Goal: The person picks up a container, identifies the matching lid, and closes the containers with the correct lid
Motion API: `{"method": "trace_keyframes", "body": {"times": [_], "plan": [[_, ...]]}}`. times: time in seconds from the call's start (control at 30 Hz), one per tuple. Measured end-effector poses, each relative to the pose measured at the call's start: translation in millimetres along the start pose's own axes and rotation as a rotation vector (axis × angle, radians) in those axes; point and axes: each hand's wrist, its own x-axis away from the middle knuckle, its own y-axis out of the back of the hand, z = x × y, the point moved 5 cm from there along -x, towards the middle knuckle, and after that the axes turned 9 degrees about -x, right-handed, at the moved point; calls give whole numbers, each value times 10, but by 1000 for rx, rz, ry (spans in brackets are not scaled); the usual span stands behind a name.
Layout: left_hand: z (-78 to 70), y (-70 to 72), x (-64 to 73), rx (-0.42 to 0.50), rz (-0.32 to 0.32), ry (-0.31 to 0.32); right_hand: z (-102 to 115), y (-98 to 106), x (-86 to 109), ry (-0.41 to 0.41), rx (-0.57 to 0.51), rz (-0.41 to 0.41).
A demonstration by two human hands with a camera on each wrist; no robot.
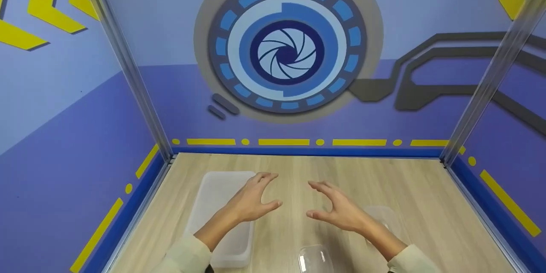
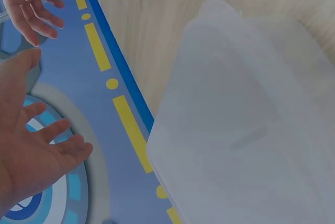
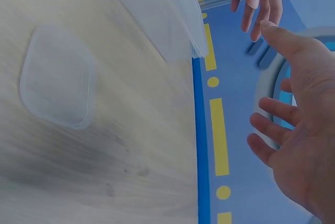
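Note:
Both hands hover above the wooden table, palms turned toward each other with a gap between them. My left hand (image 1: 251,202) has spread, slightly bent fingers and holds nothing. It hangs over the right edge of a large translucent plastic box (image 1: 217,222), which looks lidded and is partly hidden by the forearm. My right hand (image 1: 339,211), also holding nothing, is nearest a clear plastic piece (image 1: 386,213) partly covered by the wrist. A small clear container (image 1: 315,258) sits at the bottom middle. In the right wrist view, a rounded translucent piece (image 3: 57,80) lies flat.
Blue printed side panels and a back panel (image 1: 170,106) enclose the table (image 1: 294,179). Metal corner posts (image 1: 128,64) rise at the back left and back right. The large box takes up the table's left side.

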Motion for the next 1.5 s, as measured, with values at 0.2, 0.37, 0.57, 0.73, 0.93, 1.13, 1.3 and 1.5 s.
{"method": "trace_keyframes", "body": {"times": [0.2,0.37,0.57,0.73,0.93,1.13,1.3,1.5], "plan": [[-55,-91,-4,-1,18,-19,-104,16,46,-24,-12,2],[-78,-182,-9,9,38,-30,-162,34,89,-15,-15,-3],[-133,-299,-17,14,59,-44,-256,25,163,-86,-1,20],[-203,-445,-34,8,67,-67,-348,-2,223,-86,6,37],[-222,-629,-30,8,91,-70,-411,-68,268,-53,7,73],[-264,-830,33,-5,135,-88,-485,-137,350,-10,35,85],[-317,-1002,121,-26,168,-109,-567,-250,454,30,100,107],[-361,-1197,190,-47,203,-142,-707,-413,552,-29,126,196]]}}
